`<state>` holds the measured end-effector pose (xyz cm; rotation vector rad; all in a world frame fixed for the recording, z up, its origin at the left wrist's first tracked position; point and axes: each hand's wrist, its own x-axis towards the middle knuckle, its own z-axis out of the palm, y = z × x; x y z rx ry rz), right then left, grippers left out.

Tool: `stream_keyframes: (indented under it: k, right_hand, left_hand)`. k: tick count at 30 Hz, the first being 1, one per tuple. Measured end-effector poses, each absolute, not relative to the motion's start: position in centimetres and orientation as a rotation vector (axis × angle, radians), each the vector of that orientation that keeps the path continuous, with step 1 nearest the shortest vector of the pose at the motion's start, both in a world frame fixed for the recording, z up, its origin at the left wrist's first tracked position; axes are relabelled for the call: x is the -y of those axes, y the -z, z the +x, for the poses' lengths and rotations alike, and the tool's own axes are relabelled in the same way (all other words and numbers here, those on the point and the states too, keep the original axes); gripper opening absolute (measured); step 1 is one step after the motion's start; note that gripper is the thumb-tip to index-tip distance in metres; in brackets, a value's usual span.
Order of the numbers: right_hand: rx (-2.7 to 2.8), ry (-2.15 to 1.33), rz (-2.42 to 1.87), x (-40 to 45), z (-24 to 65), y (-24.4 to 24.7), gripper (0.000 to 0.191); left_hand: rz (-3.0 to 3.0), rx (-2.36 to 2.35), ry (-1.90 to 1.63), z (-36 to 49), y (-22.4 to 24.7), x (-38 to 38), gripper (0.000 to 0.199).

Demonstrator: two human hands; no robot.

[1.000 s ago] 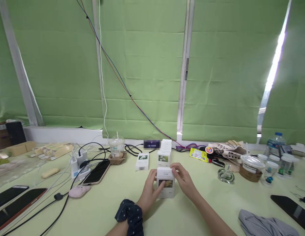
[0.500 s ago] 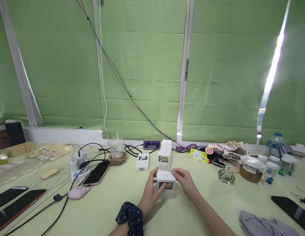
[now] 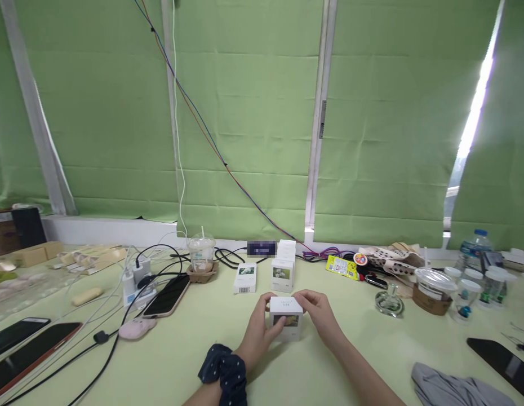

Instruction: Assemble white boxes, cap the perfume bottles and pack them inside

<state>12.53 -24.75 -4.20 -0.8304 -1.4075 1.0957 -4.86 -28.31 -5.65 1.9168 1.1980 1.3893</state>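
A small white cardboard box (image 3: 292, 334) with a flower picture on its front is between my hands on the table. My left hand (image 3: 258, 326) grips its left side, thumb across the picture and fingers behind. At the upper right corner, the bent fingers of my right hand (image 3: 320, 317) hold the box's edge; their tips are partly hidden behind it. Just beyond stand another white box (image 3: 281, 275) with a white-flower picture and a taller white box (image 3: 286, 248). To their left lies a flat white box (image 3: 245, 278) with a barcode. A dark dotted scrunchie (image 3: 223, 372) circles my left wrist.
On the left are a phone (image 3: 167, 297), a pink mouse-shaped object (image 3: 137, 329), cables, a power strip (image 3: 138, 294) and a lidded plastic cup (image 3: 201, 254). To the right stand a glass dish (image 3: 389, 303), a takeaway bowl (image 3: 433, 290), small jars (image 3: 465, 299) and a grey cloth (image 3: 452, 386).
The view has shifted very slightly. My hands keep their hold on the box, whose top edge sits a touch lower in the picture.
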Motion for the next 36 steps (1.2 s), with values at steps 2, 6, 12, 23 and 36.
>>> stream_keyframes:
  k: [2,6,12,23,36]
  right_hand:
    - [1.410,-1.075,-0.847,24.7,12.4,4.3,0.034]
    - [1.413,-1.013,-0.843,24.8,12.1,4.4,0.033]
    - [1.617,-0.797,-0.809,24.8,12.4,4.8,0.025]
    - [1.945,-0.664,-0.942,23.4,12.7,7.2,0.055]
    - [1.858,-0.334,-1.319,19.5,9.0,8.5,0.058]
  left_hand:
    - [1.937,-1.201,-1.408,-5.0,5.8,28.2,0.037]
    - [2.019,-1.210,-1.430,-5.3,6.3,28.0,0.043]
    - [2.103,-1.271,-1.415,-5.5,6.6,27.6,0.030]
    - [2.081,-1.613,-1.414,-7.3,7.2,25.6,0.039]
    - [1.958,-2.305,-0.977,-11.0,7.7,19.7,0.038]
